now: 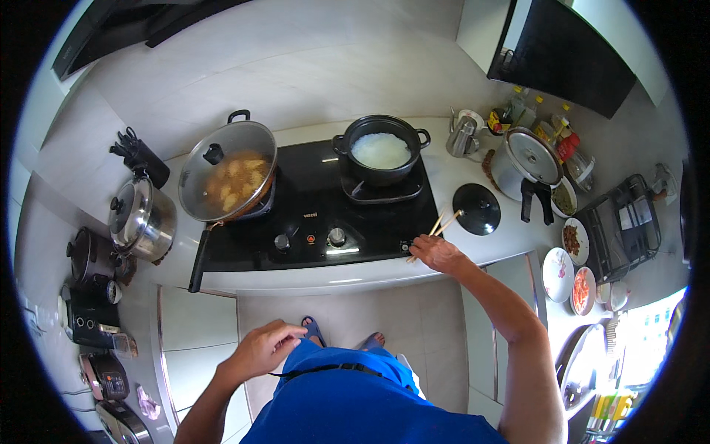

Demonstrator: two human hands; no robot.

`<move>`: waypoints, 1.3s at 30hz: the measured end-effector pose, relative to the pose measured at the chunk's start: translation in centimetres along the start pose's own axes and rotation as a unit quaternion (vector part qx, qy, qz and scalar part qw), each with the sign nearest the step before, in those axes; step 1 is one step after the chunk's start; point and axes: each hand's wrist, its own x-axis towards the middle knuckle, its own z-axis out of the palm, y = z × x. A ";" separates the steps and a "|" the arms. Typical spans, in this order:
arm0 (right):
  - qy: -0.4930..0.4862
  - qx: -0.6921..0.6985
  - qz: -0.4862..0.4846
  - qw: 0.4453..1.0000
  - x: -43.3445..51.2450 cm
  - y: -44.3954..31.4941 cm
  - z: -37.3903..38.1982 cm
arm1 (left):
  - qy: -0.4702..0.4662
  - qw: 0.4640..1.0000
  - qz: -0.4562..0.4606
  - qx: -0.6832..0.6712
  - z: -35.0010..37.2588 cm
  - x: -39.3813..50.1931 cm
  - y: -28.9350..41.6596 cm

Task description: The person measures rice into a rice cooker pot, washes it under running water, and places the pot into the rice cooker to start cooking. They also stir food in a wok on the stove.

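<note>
My right hand [435, 252] grips a pair of wooden chopsticks [448, 222] over the front right edge of the black glass hob [310, 244]; their upper ends reach towards a black pot lid [477, 210] on the counter. My left hand [272, 347] hangs before my body, fingers slightly bent, holding nothing. On the right burner stands an uncovered black pot [381, 176] with whitish, cloudy contents [381, 150]. A long-handled wok with a glass lid [194, 183] sits on the left burner, pieces of food in brown liquid showing through the lid.
At left are a steel pot [158, 222], a knife block [147, 161] and a rice cooker [105, 377]. A pressure cooker [510, 172], a metal jug [463, 139], oil bottles and several plates of food, one with orange-red pieces [581, 291], stand at right. A wire rack [624, 222] lies beyond them.
</note>
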 end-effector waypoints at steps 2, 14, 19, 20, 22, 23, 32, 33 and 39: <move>0.002 -0.009 0.011 1.000 0.3 -0.1 -0.1 | 0.018 0.999 -0.006 0.037 -2.2 0.5 -1.0; 0.324 0.098 0.353 0.872 3.9 -8.9 -10.6 | 0.357 0.925 -0.017 0.131 -23.7 13.4 -17.1; 0.495 0.362 0.520 0.594 5.2 -16.4 -9.4 | 0.310 0.912 -0.094 0.253 -27.1 19.3 -21.7; 0.521 0.378 0.524 0.558 5.8 -18.0 -9.5 | 0.285 0.918 -0.110 0.254 -27.2 20.2 -21.1; 0.556 0.419 0.544 0.469 6.9 -21.2 -9.3 | 0.231 0.928 -0.136 0.259 -27.8 21.4 -20.4; 0.565 0.443 0.559 0.415 7.3 -22.5 -9.1 | 0.204 0.931 -0.135 0.271 -28.2 21.9 -20.5; 0.626 0.623 0.438 0.167 8.7 -24.4 -8.5 | 0.144 0.931 -0.080 0.326 -29.3 23.3 -21.0; 0.634 0.625 0.425 0.165 8.9 -23.7 -8.6 | 0.156 0.930 -0.074 0.325 -29.2 23.3 -21.4; 0.596 0.665 0.390 0.227 12.1 -18.6 -10.7 | 0.220 0.955 -0.078 0.181 -31.3 22.0 -20.7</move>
